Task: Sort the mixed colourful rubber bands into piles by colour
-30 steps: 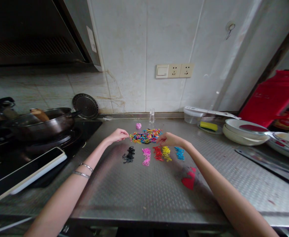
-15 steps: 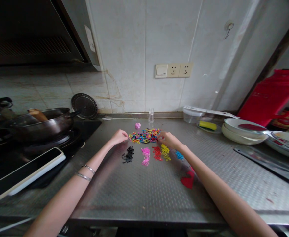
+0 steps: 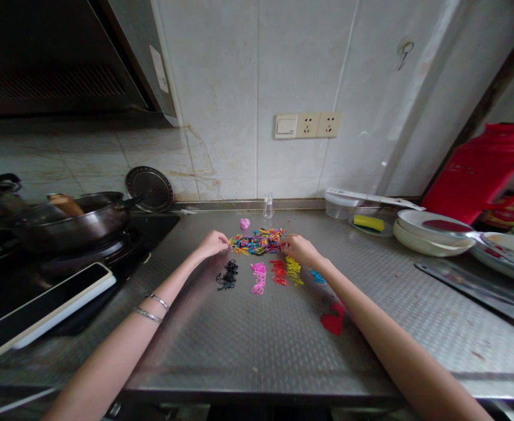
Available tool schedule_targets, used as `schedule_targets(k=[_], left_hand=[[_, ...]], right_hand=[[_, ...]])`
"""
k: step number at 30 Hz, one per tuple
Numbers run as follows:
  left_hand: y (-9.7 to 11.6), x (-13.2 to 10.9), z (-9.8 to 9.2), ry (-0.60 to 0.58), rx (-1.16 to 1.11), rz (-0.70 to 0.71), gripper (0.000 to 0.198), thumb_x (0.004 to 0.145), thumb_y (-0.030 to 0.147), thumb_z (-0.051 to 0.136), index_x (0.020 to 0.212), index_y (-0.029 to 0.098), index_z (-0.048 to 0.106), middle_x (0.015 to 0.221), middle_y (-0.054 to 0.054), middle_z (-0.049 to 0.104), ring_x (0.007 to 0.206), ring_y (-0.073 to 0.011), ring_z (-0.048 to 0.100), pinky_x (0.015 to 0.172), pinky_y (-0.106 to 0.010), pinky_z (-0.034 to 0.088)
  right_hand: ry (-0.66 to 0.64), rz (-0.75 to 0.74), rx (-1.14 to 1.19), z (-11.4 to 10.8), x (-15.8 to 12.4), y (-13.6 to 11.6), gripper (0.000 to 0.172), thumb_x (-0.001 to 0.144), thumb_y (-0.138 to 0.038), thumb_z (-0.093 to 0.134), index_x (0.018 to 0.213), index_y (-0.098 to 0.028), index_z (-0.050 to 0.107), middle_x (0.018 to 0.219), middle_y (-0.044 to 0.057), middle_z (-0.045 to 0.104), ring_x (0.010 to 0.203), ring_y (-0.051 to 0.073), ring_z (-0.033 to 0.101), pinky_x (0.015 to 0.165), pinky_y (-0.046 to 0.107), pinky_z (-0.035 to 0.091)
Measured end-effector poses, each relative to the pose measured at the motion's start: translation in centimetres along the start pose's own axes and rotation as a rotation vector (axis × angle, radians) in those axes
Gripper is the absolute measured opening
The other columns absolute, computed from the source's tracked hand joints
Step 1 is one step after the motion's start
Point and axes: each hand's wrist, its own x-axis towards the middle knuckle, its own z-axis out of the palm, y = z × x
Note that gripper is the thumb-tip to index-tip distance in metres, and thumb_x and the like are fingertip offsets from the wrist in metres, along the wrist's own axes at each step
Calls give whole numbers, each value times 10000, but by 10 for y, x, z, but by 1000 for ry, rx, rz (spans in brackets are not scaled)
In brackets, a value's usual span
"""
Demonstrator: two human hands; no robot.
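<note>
A mixed pile of colourful rubber bands (image 3: 259, 241) lies on the steel counter. At its left end my left hand (image 3: 215, 242) is closed, thumb and finger pinched on bands at the edge. My right hand (image 3: 299, 248) is bent over the right end, its fingers closed on bands there; how many is too small to tell. In front lie sorted groups: black bands (image 3: 227, 276), pink bands (image 3: 259, 277), red bands (image 3: 279, 272), yellow bands (image 3: 294, 271) and blue bands (image 3: 317, 276), the last close to my right wrist.
Behind the pile are a pink bundle (image 3: 244, 223) and a small clear bottle (image 3: 268, 206). A red heart-shaped piece (image 3: 333, 319) lies by my right forearm. Left are a phone-like device (image 3: 46, 310) and a pan (image 3: 72, 219); right, bowls (image 3: 427, 241), a knife (image 3: 476, 295) and a red thermos (image 3: 480, 175).
Both hands stay at the ends of the pile, with only slight finger movement. The whole view has shifted a little; the sorted groups look the same.
</note>
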Motion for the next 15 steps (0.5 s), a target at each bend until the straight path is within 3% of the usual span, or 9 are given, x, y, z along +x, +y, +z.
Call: schedule_targets(k=[3,7,11,15], left_hand=[[-1,1,1,-5,-25,6,204,614,210,549,724,88,669,527,-31,594,465,-111,492,465,-203,328],[-7,3,4,-30,-64,34,219,616,258,578,733,97,668,540,-25,595,468,-106,485,466,-201,323],[-5,1,5,-85,-88,98,266,618,282,596,800,99,662,508,9,554,435,-80,421,445,-191,278],[5,-4,8,-114,-91,137,295,640,255,565,871,91,646,473,37,501,398,-61,349,422,-189,219]], right_hand=[[36,10,117,-5,4,2,293,708,-159,468,913,-200,674,856,36,655,748,133,565,670,196,401],[-65,-74,243,-10,9,3,309,634,-126,484,860,-148,693,669,3,629,600,98,516,569,176,379],[-227,-101,282,-11,7,1,361,597,-119,476,882,-150,695,597,-29,598,538,78,468,509,167,347],[-221,-85,304,-10,8,4,347,602,-135,480,868,-152,701,627,-18,626,562,89,498,516,168,358]])
